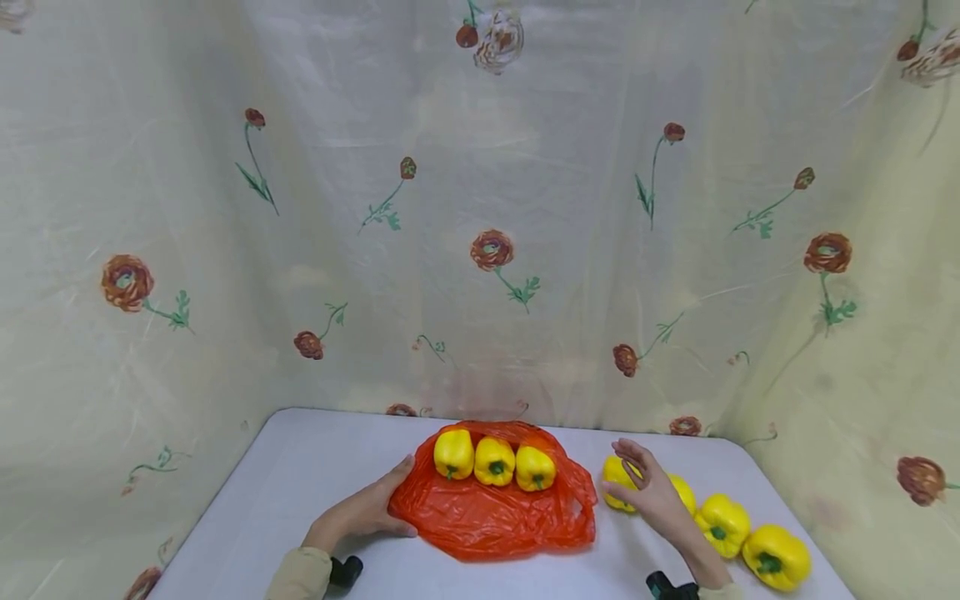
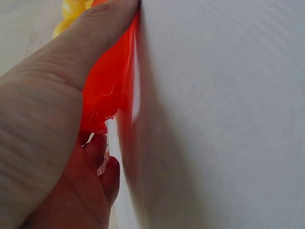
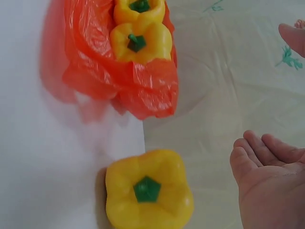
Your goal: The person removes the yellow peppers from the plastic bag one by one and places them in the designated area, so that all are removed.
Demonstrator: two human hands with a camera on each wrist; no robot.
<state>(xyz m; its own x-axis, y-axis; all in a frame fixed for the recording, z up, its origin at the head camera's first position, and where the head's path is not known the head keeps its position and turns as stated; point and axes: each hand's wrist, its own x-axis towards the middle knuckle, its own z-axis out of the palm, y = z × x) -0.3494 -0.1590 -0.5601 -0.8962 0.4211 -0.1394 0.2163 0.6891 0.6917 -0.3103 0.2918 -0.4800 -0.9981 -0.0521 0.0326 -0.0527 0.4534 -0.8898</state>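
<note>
A red plastic bag (image 1: 498, 521) lies spread on the table with its mouth open. Three yellow bell peppers (image 1: 494, 462) sit side by side in it, green stems toward me. My left hand (image 1: 367, 508) holds the bag's left side; in the left wrist view its thumb (image 2: 90, 36) lies along the red plastic. To the right of the bag, my right hand (image 1: 656, 498) is raised with fingers apart and nothing in it. It partly covers the nearest loose yellow bell pepper (image 1: 618, 477) in the head view; the right wrist view shows that bell pepper (image 3: 148, 190) apart from the hand.
More loose yellow bell peppers (image 1: 723, 525) form a slanting row toward the table's front right. The white table (image 1: 300, 454) meets a hanging flowered cloth (image 1: 570, 317) at the back, and the cloth also hangs at both sides.
</note>
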